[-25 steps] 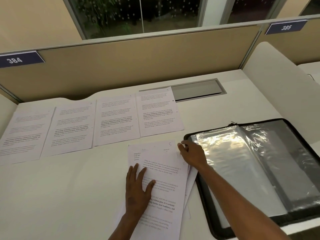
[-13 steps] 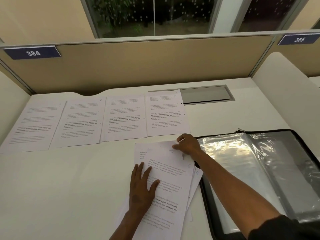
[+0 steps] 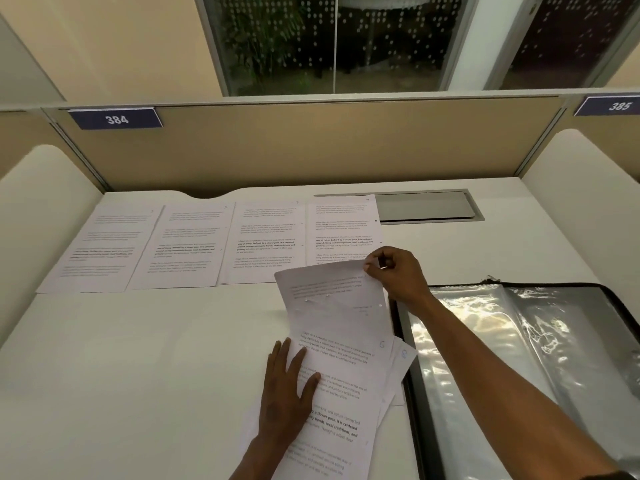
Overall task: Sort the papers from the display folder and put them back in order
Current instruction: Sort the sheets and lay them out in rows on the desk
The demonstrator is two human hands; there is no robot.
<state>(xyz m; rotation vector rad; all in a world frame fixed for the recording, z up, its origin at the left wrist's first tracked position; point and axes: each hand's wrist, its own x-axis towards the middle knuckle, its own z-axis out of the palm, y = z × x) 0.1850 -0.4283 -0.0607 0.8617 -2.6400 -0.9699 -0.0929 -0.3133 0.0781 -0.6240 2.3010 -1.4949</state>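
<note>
Lower centre of frame: left hand (image 3: 284, 393), fingers straight and spread, presses flat on the loose pile of papers (image 3: 341, 403) lying on the white desk (image 3: 138, 358); at least three sheets fan out at the pile's right edge, exact count unclear; handwritten page marks show at two corners. Lower right: one display folder (image 3: 519, 358), open, black-rimmed, clear sleeves glaring, just beside the pile. Centre: right hand (image 3: 398, 275) pinches the upper right corner of one sheet (image 3: 332, 296) between thumb and fingertips; half a second ago that sheet lay flat on the pile under the same hand, now its top edge stands lifted and curled toward the viewer, lower part tucked under the pile's top page. Upper centre to left: four papers (image 3: 225, 244) in one row, side by side, edges touching, the lifted sheet overlapping the view of the rightmost. Behind: one grey cable hatch (image 3: 426, 206); tan partition; two number plates, 384 (image 3: 116, 118) and 385 (image 3: 616, 106).
</note>
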